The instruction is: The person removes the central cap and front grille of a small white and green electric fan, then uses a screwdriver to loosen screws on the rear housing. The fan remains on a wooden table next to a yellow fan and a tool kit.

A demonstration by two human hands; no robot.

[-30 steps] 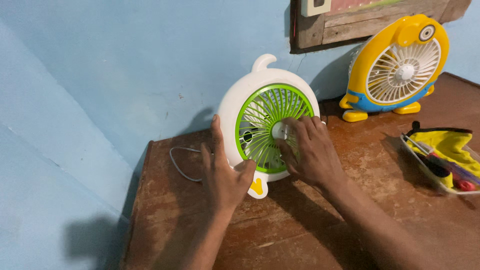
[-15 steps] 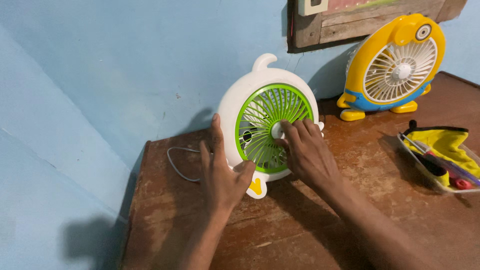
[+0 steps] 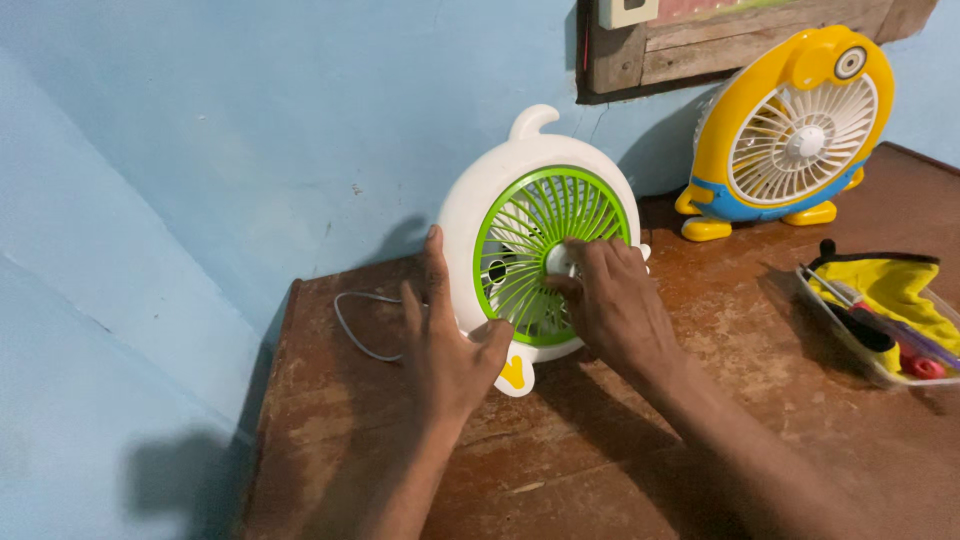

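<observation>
Barely any change from half a second ago: right hand (image 3: 612, 305) fingers still pinch the hub of the white-and-green fan (image 3: 540, 250) (far left on the table (image 3: 620, 450)), left hand (image 3: 445, 345) stays spread, bracing its rim. Worn brown wood, blue wall (image 3: 250, 130), yellow fan (image 3: 795, 125) far right.

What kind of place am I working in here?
Probably a home repair corner: a worn brown wooden table against a blue painted wall, a second yellow-and-blue cartoon-shaped fan, and a clear tray of screwdrivers with a yellow cloth.
</observation>
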